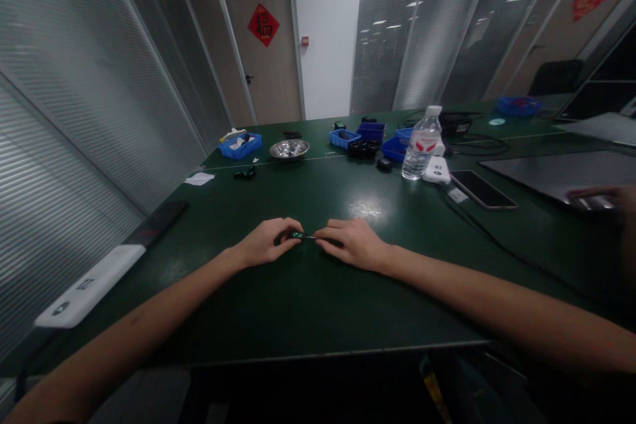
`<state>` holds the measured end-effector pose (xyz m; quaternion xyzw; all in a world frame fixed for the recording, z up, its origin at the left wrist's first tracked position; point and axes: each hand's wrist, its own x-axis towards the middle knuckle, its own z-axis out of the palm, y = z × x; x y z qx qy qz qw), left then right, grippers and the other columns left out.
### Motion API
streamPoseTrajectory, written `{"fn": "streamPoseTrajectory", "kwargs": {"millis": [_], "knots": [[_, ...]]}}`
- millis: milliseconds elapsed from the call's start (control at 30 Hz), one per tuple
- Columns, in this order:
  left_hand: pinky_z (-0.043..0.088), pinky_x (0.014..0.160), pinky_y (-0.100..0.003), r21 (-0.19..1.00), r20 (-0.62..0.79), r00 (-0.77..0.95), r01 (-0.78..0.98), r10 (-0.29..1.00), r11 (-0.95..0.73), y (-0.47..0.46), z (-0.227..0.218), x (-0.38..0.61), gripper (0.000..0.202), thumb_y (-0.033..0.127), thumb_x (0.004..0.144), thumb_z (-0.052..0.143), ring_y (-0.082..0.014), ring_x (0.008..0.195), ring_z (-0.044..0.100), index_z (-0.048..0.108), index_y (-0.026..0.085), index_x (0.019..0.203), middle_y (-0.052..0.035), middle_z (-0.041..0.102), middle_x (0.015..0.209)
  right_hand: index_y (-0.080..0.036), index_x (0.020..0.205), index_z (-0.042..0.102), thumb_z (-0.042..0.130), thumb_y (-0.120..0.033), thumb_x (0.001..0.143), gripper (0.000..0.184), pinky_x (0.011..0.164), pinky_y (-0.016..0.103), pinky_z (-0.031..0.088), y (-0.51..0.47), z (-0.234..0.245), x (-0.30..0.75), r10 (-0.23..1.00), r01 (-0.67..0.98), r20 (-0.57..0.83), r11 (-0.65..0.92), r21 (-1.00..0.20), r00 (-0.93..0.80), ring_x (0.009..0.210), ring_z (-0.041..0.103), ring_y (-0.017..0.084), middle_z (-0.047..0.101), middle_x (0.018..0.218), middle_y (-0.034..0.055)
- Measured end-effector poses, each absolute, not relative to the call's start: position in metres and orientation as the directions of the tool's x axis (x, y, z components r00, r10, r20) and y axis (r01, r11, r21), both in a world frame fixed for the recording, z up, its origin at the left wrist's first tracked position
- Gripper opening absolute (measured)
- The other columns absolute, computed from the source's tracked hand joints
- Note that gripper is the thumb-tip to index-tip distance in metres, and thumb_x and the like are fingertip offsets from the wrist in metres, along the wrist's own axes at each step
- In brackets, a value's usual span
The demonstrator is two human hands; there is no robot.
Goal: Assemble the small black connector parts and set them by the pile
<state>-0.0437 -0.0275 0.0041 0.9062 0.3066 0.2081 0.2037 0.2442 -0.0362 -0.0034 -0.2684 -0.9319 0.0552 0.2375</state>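
Near the middle of the green table, my left hand point(268, 239) is closed, its thumb and fingertips pinching a small dark piece with a green circuit board point(297, 235). From the right, my right hand point(355, 242) grips a thin metal-tipped tool point(311, 237), most of it hidden by the fingers. The tool's tip points left and meets or nearly meets the board; contact is too small to tell. Both forearms reach in over the table's front edge.
Behind my hands stand a metal bowl point(289, 150), a blue basket point(240, 145) and a water bottle point(421, 146). A phone point(483, 189) and a laptop point(561, 172) lie right, where another person's hand point(601, 197) rests. A white power bank-like box point(92, 285) lies left.
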Motion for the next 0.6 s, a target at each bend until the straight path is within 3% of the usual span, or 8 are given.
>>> {"fn": "streamPoseTrajectory", "kwargs": {"millis": [600], "knots": [[0.047, 0.072, -0.028, 0.377, 0.304, 0.744, 0.479, 0.595, -0.793, -0.0235, -0.0033, -0.0465, 0.03, 0.035, 0.099, 0.06, -0.0153, 0.077, 0.057, 0.063, 0.02, 0.125, -0.0035, 0.063, 0.09, -0.021, 0.122, 0.07, 0.049, -0.036, 0.104, 0.032, 0.064, 0.026, 0.038, -0.0382, -0.0001, 0.2431, 0.529, 0.501, 0.391, 0.846, -0.181, -0.753, 0.074, 0.06, 0.013, 0.067, 0.096, 0.0043]]}}
